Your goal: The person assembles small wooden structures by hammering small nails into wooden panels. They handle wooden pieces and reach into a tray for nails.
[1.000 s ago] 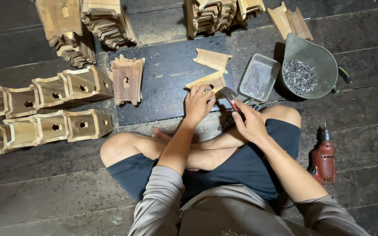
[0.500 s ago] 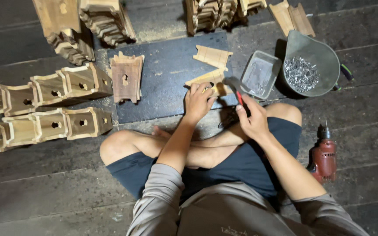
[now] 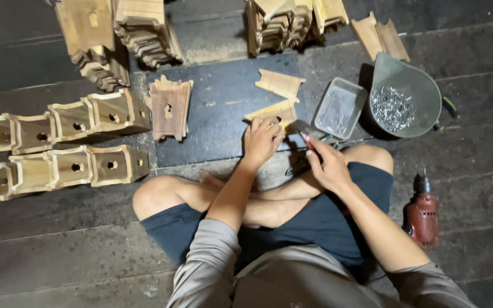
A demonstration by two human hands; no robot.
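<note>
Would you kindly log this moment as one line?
left hand: pressing wooden piece | right hand: gripping red-handled tool | nearby: nail tray

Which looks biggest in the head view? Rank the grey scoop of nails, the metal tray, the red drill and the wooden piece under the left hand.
1. Grey scoop of nails, plainly the largest.
2. Metal tray.
3. Red drill, close to the tray, so that order is unsure.
4. Wooden piece, though the left hand covers part of it.

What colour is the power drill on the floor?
Dark red with a black tip, power drill, clearest in the head view.
</note>
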